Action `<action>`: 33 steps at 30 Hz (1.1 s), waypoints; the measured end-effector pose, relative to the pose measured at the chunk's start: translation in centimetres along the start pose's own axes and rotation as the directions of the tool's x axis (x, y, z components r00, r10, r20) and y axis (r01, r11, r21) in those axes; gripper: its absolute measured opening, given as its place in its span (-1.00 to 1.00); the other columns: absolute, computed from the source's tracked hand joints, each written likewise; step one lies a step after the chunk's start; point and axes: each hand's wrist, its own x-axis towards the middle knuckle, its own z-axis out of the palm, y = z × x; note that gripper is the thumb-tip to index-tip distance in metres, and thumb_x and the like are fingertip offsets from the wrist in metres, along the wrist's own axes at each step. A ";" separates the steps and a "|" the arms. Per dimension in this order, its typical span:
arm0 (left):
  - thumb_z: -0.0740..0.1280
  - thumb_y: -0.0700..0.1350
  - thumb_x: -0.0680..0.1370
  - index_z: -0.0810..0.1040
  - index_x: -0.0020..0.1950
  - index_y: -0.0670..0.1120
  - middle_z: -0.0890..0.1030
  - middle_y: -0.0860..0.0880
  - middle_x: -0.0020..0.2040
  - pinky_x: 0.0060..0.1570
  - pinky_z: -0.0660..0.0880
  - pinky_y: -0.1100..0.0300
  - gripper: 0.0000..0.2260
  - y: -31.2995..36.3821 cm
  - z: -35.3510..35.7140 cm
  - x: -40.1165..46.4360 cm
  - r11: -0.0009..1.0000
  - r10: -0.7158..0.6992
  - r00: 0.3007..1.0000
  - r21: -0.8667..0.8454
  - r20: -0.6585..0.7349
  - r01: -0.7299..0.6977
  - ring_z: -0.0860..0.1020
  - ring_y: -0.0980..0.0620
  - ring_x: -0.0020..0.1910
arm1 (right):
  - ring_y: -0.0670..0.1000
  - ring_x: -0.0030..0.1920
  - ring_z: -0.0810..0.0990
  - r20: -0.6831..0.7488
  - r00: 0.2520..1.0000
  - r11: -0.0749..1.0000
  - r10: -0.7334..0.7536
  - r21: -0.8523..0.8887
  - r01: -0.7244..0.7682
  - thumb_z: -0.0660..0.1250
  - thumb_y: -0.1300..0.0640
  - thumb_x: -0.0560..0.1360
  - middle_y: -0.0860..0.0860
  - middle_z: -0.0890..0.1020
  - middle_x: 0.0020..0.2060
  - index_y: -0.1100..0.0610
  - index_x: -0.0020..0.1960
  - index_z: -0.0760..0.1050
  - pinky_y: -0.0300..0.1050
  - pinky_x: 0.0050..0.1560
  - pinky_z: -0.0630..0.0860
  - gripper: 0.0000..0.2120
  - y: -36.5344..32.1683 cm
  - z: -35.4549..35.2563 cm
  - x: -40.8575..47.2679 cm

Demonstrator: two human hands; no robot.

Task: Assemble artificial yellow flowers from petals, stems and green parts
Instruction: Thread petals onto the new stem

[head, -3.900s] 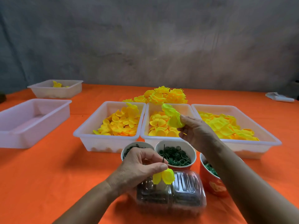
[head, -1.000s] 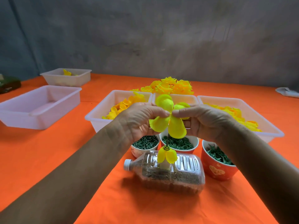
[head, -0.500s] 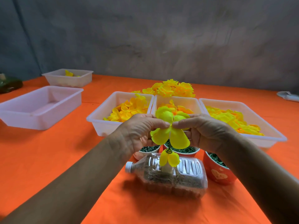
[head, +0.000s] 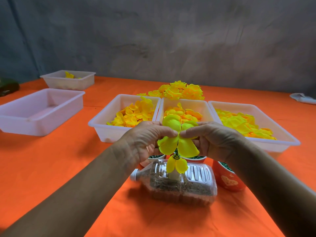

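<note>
– Pinching what, and with which hand?
– Both: left hand (head: 147, 139) and right hand (head: 212, 139) pinch the yellow petal cluster (head: 177, 141) at its centre, fingertips nearly meeting.
– Below the grip?
– A smaller petal pair (head: 177, 165) on the stem, standing in the lying plastic bottle (head: 179, 185).

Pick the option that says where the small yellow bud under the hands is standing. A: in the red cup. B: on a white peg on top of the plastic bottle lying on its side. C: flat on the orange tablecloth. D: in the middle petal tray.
B: the small yellow bud stands on a white peg atop the plastic bottle, which lies on its side, below the hands.
</note>
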 end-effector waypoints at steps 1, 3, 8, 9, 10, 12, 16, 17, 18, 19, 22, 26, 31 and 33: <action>0.38 -0.33 0.43 0.56 -0.14 -0.15 0.62 -0.09 -0.29 -0.34 0.57 0.18 -0.90 0.1 0.0 0.0 1.000 0.002 1.000 0.000 -0.002 -0.002 0.58 0.01 -0.36 | 0.05 -0.39 0.67 -0.006 1.000 1.000 0.002 -0.003 -0.002 0.39 0.32 0.21 0.18 0.68 -0.15 0.35 0.24 0.45 -0.05 -0.29 0.62 -0.42 -0.1 0.0 0.0; 0.37 -0.33 0.44 0.57 -0.16 -0.14 0.62 -0.09 -0.29 -0.38 0.57 0.21 -0.90 0.2 0.1 0.1 1.000 0.004 1.000 -0.006 -0.002 -0.004 0.59 0.01 -0.35 | 0.05 -0.39 0.67 -0.017 1.000 1.000 0.004 -0.014 -0.004 0.37 0.34 0.32 0.17 0.67 -0.16 0.34 0.25 0.43 -0.05 -0.27 0.62 -0.51 -0.2 0.0 0.2; 0.36 -0.34 0.44 0.57 -0.14 -0.15 0.62 -0.12 -0.24 -0.31 0.57 0.18 -0.90 0.0 0.2 0.2 1.000 -0.014 1.000 -0.002 -0.005 0.014 0.58 -0.03 -0.29 | 0.05 -0.42 0.66 -0.012 1.000 1.000 0.024 0.005 -0.024 0.32 0.36 0.43 0.15 0.67 -0.27 0.31 0.17 0.45 -0.09 -0.34 0.62 -0.69 -0.1 -0.2 0.3; 0.36 -0.34 0.43 0.57 -0.13 -0.16 0.61 -0.13 -0.22 -0.30 0.57 0.18 -0.89 -0.1 0.1 0.2 1.000 -0.017 1.000 -0.001 -0.007 0.017 0.58 -0.04 -0.28 | 0.05 -0.43 0.66 -0.003 1.000 1.000 0.028 0.009 -0.028 0.31 0.37 0.43 0.15 0.67 -0.29 0.30 0.14 0.46 -0.09 -0.35 0.62 -0.72 0.0 -0.2 0.3; 0.36 -0.35 0.43 0.57 -0.11 -0.16 0.61 -0.14 -0.20 -0.29 0.57 0.17 -0.88 -0.2 0.1 0.3 1.000 -0.019 1.000 -0.001 -0.008 0.019 0.58 -0.04 -0.28 | 0.05 -0.43 0.66 0.004 1.000 0.999 0.031 0.011 -0.031 0.31 0.37 0.43 0.14 0.67 -0.30 0.30 0.12 0.47 -0.09 -0.35 0.62 -0.73 0.1 -0.2 0.3; 0.37 -0.36 0.42 0.57 -0.08 -0.17 0.61 -0.16 -0.17 -0.25 0.57 0.14 -0.86 -0.3 0.1 0.3 1.000 -0.022 1.000 0.001 -0.010 0.022 0.58 -0.05 -0.27 | 0.05 -0.42 0.66 0.013 0.999 0.999 0.032 0.012 -0.032 0.30 0.37 0.42 0.15 0.67 -0.27 0.30 0.13 0.47 -0.08 -0.31 0.61 -0.73 0.3 -0.3 0.4; 0.36 -0.36 0.43 0.57 -0.07 -0.18 0.60 -0.17 -0.19 -0.25 0.57 0.13 -0.87 -0.4 0.1 0.3 1.000 -0.029 1.000 0.007 -0.008 0.030 0.57 -0.06 -0.28 | 0.06 -0.42 0.66 0.030 0.999 0.999 0.036 0.013 -0.036 0.30 0.37 0.42 0.14 0.68 -0.29 0.27 0.03 0.49 -0.08 -0.30 0.61 -0.81 0.5 -0.4 0.5; 0.36 -0.36 0.43 0.56 -0.07 -0.18 0.60 -0.17 -0.19 -0.26 0.57 0.14 -0.87 -0.4 0.1 0.3 0.999 -0.033 0.999 0.010 -0.008 0.034 0.57 -0.06 -0.28 | 0.06 -0.42 0.66 0.032 0.999 0.999 0.037 0.015 -0.037 0.29 0.37 0.42 0.14 0.68 -0.30 0.27 0.02 0.49 -0.08 -0.31 0.61 -0.82 0.5 -0.4 0.6; 0.35 -0.35 0.44 0.56 -0.07 -0.18 0.60 -0.16 -0.20 -0.29 0.57 0.15 -0.87 -0.4 0.1 0.3 0.999 -0.036 0.999 0.014 -0.009 0.036 0.57 -0.06 -0.29 | 0.07 -0.42 0.66 0.032 0.999 0.999 0.038 0.017 -0.038 0.29 0.38 0.42 0.15 0.67 -0.30 0.28 0.02 0.49 -0.08 -0.32 0.61 -0.82 0.5 -0.5 0.6; 0.35 -0.35 0.44 0.56 -0.08 -0.18 0.59 -0.16 -0.21 -0.32 0.57 0.17 -0.88 -0.4 0.0 0.2 0.999 -0.039 0.999 0.019 -0.011 0.039 0.56 -0.05 -0.30 | 0.07 -0.43 0.66 0.031 0.999 0.999 0.038 0.019 -0.039 0.29 0.38 0.42 0.16 0.67 -0.29 0.29 0.03 0.49 -0.07 -0.32 0.62 -0.81 0.5 -0.5 0.6; 0.36 -0.36 0.44 0.55 -0.10 -0.19 0.60 -0.13 -0.27 -0.39 0.57 0.18 -0.89 -0.4 0.0 0.1 0.999 -0.050 0.999 0.020 -0.016 0.050 0.58 -0.02 -0.36 | 0.08 -0.42 0.66 0.027 0.999 0.999 0.042 0.019 -0.043 0.30 0.39 0.41 0.18 0.67 -0.27 0.29 0.03 0.49 -0.06 -0.37 0.63 -0.80 0.7 -0.5 0.6; 0.36 -0.37 0.44 0.56 -0.16 -0.17 0.62 -0.09 -0.39 -0.45 0.58 0.21 -0.89 -0.7 0.0 0.1 0.998 -0.061 0.998 0.032 -0.028 0.062 0.59 0.04 -0.46 | 0.10 -0.38 0.67 0.019 0.999 0.999 0.048 0.009 -0.048 0.37 0.38 0.27 0.20 0.67 -0.19 0.26 0.05 0.50 -0.02 -0.32 0.63 -0.65 1.0 -0.6 0.8; 0.36 -0.36 0.43 0.56 -0.17 -0.15 0.62 -0.07 -0.39 -0.45 0.57 0.22 -0.88 -1.1 -0.3 0.0 0.995 -0.075 0.996 0.057 -0.038 0.077 0.59 0.05 -0.46 | 0.11 -0.35 0.66 0.001 0.999 0.999 0.047 -0.003 -0.047 0.41 0.35 0.12 0.21 0.67 -0.14 0.22 0.07 0.50 0.06 -0.20 0.61 -0.50 1.6 -0.7 1.0; 0.35 -0.37 0.44 0.55 -0.18 -0.15 0.62 -0.07 -0.40 -0.48 0.56 0.22 -0.88 -1.2 -0.3 0.0 0.994 -0.085 0.996 0.059 -0.036 0.087 0.59 0.05 -0.47 | 0.11 -0.35 0.66 0.005 0.999 0.999 0.041 -0.012 -0.041 0.41 0.36 0.13 0.21 0.67 -0.16 0.24 0.00 0.53 0.09 -0.17 0.60 -0.57 1.7 -0.7 1.0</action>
